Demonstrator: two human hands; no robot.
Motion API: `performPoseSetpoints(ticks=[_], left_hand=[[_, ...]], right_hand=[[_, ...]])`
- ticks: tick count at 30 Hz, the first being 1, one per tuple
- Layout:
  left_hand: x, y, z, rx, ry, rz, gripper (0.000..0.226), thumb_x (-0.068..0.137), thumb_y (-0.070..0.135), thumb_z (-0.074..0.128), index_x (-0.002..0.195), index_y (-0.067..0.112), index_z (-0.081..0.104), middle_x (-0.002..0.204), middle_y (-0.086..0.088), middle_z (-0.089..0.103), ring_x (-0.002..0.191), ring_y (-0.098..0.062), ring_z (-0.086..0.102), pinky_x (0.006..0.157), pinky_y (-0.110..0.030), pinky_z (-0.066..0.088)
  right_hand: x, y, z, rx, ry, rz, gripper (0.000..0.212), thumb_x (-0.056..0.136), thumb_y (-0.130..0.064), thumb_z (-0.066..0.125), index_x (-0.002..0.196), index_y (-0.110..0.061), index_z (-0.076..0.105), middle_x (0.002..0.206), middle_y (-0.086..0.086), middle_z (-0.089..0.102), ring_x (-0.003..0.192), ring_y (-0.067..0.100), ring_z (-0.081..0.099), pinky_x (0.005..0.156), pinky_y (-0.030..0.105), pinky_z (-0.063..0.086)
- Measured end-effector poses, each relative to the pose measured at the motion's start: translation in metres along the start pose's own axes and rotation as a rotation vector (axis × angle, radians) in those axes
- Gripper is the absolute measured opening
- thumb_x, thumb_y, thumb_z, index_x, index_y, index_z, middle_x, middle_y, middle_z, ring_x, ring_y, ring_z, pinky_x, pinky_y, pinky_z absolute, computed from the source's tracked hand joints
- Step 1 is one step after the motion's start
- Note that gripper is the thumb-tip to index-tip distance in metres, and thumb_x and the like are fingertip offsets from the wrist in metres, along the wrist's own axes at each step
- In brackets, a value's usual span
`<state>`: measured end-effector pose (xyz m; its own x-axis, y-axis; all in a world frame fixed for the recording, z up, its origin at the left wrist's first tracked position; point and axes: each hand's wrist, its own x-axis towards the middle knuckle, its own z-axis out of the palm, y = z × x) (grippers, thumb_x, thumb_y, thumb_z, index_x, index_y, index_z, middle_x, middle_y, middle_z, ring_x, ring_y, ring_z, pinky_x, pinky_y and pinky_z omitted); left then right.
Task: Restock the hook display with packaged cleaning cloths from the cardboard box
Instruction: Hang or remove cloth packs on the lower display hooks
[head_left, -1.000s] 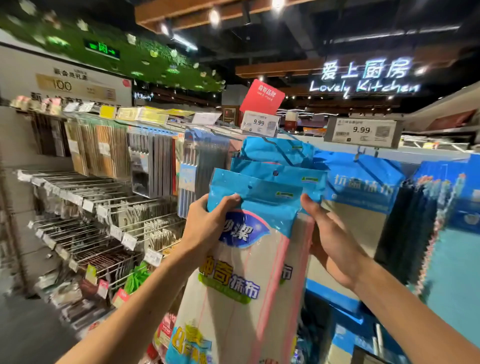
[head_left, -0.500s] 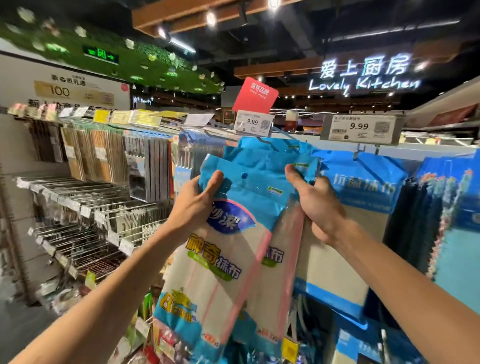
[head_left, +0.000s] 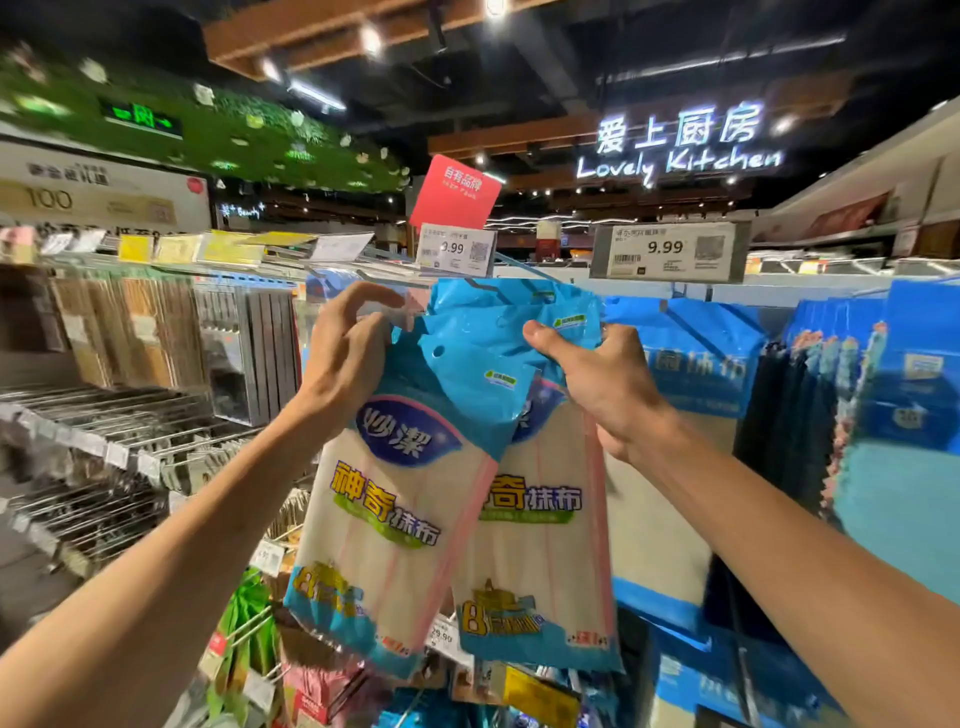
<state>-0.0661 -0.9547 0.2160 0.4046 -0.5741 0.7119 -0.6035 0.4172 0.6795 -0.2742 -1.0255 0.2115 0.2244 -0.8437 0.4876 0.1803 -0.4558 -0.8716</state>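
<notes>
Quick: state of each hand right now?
Left hand: pinches the front cloth pack at its top-left corner.
Right hand: grips the rear cloth pack by its blue header.

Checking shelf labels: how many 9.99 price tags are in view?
2. One price tag hangs just below the red sign; the other is to its right, above the blue packs. Blurred tags elsewhere could match.

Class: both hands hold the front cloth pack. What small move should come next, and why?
Probably raise the front pack and thread its hang hole onto the hook: the hole sits empty below it, the pack tilted, left hand and right hand gripping its top.
</notes>
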Motion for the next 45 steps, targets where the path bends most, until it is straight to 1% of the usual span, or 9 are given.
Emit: performPoseSetpoints(ticks=[4,9,17,20,23,27,31,42,45], left_hand=[[0.01,0.003,0.006,0.037,-0.048,-0.021,0.022,0.084,0.031,0.048,0.072,0.024,0.065,0.078,0.002,0.064,0.075,-0.015,0.058,0.063,-0.027,0.043],[0.019,-0.005,0.008,0.266,-0.103,0.05,0.026,0.096,0.038,0.062,0.118,0.029,0.069,0.122,0.0,0.067,0.108,-0.016,0.062,0.085,-0.032,0.051],[0.022,0.008,0.0,0.301,-0.033,0.134,0.046,0.097,0.026,0.057,0.136,0.05,0.049,0.124,-0.008,0.068,0.104,-0.021,0.065,0.091,-0.04,0.054],[0.03,0.006,-0.004,0.313,-0.077,0.113,0.053,0.099,0.029,0.052,0.139,0.061,0.035,0.09,-0.008,0.073,0.084,-0.026,0.069,0.085,-0.049,0.056],[0.037,0.006,-0.005,0.335,-0.143,0.095,0.061,0.1,0.029,0.052,0.136,0.071,0.027,0.087,-0.014,0.072,0.081,-0.031,0.069,0.079,-0.052,0.058],[0.043,0.016,-0.006,0.468,-0.196,0.101,0.065,0.103,0.025,0.049,0.147,0.061,0.018,0.07,-0.006,0.059,0.06,-0.021,0.057,0.05,-0.031,0.046],[0.046,0.021,-0.006,0.521,-0.207,0.115,0.068,0.102,0.023,0.05,0.148,0.059,0.016,0.062,0.002,0.047,0.052,-0.011,0.043,0.048,-0.023,0.036],[0.047,0.025,-0.002,0.475,-0.213,0.088,0.071,0.102,0.02,0.049,0.144,0.066,0.014,0.127,-0.011,0.064,0.079,-0.013,0.062,0.067,-0.032,0.054],[0.048,0.025,0.0,0.473,-0.213,0.084,0.071,0.103,0.021,0.048,0.144,0.067,0.012,0.124,-0.009,0.065,0.077,-0.014,0.062,0.059,-0.03,0.05]], right_hand=[[-0.001,-0.006,-0.001,0.0,-0.032,0.002,0.013,0.089,-0.022,0.072,0.092,-0.01,0.074,0.09,0.003,0.077,0.084,0.021,0.075,0.08,0.047,0.061],[0.003,-0.012,0.0,-0.052,-0.012,0.006,0.017,0.089,-0.023,0.072,0.093,-0.005,0.072,0.087,0.006,0.077,0.076,0.021,0.075,0.072,0.048,0.062],[0.013,-0.002,0.006,-0.206,0.036,-0.039,0.029,0.081,-0.035,0.075,0.084,-0.006,0.073,0.081,0.005,0.076,0.075,0.024,0.075,0.068,0.052,0.061],[0.015,-0.004,0.014,-0.195,0.051,-0.059,0.026,0.083,-0.033,0.075,0.083,-0.008,0.073,0.081,0.004,0.076,0.076,0.025,0.074,0.071,0.052,0.061],[0.017,-0.009,0.024,-0.219,0.087,-0.101,0.024,0.086,-0.029,0.074,0.082,-0.006,0.073,0.081,0.007,0.076,0.076,0.027,0.074,0.07,0.05,0.06],[0.028,-0.013,0.033,-0.248,0.109,-0.105,0.023,0.087,-0.032,0.073,0.073,-0.014,0.071,0.079,0.003,0.075,0.073,0.023,0.073,0.068,0.048,0.06],[0.043,-0.01,0.04,-0.272,0.142,-0.095,0.022,0.086,-0.035,0.073,0.072,-0.019,0.069,0.08,0.004,0.075,0.073,0.024,0.073,0.067,0.048,0.06],[0.077,0.005,0.053,-0.292,0.248,0.019,0.037,0.084,-0.039,0.074,0.101,-0.007,0.071,0.101,0.009,0.073,0.092,0.028,0.069,0.082,0.044,0.058],[0.082,0.019,0.05,-0.204,0.266,0.062,0.024,0.079,-0.037,0.08,0.08,-0.019,0.064,0.109,0.012,0.072,0.1,0.03,0.069,0.091,0.044,0.055]])
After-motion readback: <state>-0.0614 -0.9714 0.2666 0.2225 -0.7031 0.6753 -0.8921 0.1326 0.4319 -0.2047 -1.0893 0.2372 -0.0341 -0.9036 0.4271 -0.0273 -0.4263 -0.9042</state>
